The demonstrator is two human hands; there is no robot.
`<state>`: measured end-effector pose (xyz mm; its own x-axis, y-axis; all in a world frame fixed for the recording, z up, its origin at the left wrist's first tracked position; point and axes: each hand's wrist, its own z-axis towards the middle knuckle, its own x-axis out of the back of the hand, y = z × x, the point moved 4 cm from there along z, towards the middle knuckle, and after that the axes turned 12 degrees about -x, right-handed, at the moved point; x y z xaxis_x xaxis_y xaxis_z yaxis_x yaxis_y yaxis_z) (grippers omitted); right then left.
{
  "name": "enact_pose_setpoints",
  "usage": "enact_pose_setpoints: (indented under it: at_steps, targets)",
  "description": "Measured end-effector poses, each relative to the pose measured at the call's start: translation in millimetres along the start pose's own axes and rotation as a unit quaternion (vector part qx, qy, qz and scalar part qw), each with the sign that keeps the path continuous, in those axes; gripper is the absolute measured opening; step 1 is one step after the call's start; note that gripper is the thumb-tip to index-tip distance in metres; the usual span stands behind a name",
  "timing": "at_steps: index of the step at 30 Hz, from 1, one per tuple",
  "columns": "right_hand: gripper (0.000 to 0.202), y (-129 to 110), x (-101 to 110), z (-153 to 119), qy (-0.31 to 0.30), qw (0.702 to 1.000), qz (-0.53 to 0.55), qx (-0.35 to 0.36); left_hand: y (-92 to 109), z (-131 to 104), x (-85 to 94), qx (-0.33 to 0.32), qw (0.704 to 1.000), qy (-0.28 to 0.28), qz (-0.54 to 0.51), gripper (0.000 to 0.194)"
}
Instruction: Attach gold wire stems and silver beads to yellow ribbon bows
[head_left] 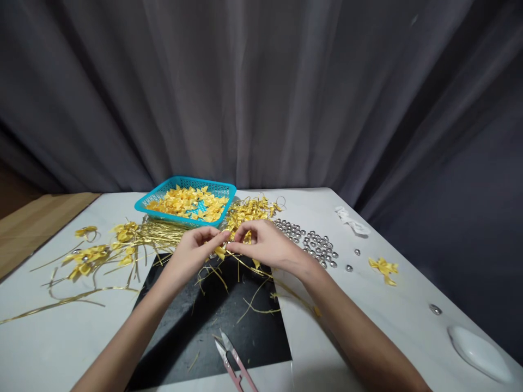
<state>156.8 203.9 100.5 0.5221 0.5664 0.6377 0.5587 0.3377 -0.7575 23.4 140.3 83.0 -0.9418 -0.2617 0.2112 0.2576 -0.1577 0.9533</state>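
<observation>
My left hand (198, 245) and my right hand (261, 242) meet above the far part of a black mat (220, 321). The fingers of both are pinched on a small yellow ribbon bow (220, 252), with a thin gold tie running from it to the right. Part of the bow is hidden by my fingers. Just behind my hands lies a pile of yellow bows (249, 209). Pink-handled snips (233, 362) lie with blades apart at the mat's near edge.
A blue basket (141, 207) of yellow bows stands behind my left hand. Gold ties (161, 233) and finished bows (87, 258) lie left. Silver beads (321, 247), a yellow bow (384, 268) and a white object (478, 351) lie right. A grey curtain hangs behind.
</observation>
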Motion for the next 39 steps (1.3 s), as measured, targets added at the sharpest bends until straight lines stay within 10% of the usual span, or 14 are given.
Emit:
enact_pose_setpoints:
  at_steps: [16, 28, 39]
  targets:
    - [0.018, 5.8, 19.8, 4.7, 0.028, 0.998, 0.063, 0.004, -0.6, -0.5, 10.2, 0.043, 0.997, 0.045, -0.036, 0.025]
    - [0.014, 10.5, 20.0, 3.2, -0.093, 0.983, 0.137, -0.083, 1.6, 0.3, 14.1, 0.018, 0.998, 0.052, 0.018, 0.022]
    - [0.015, 7.9, 13.1, 1.8, -0.166, 0.965, 0.176, -0.098, -5.8, -2.9, 11.0, 0.143, 0.933, 0.109, -0.311, 0.015]
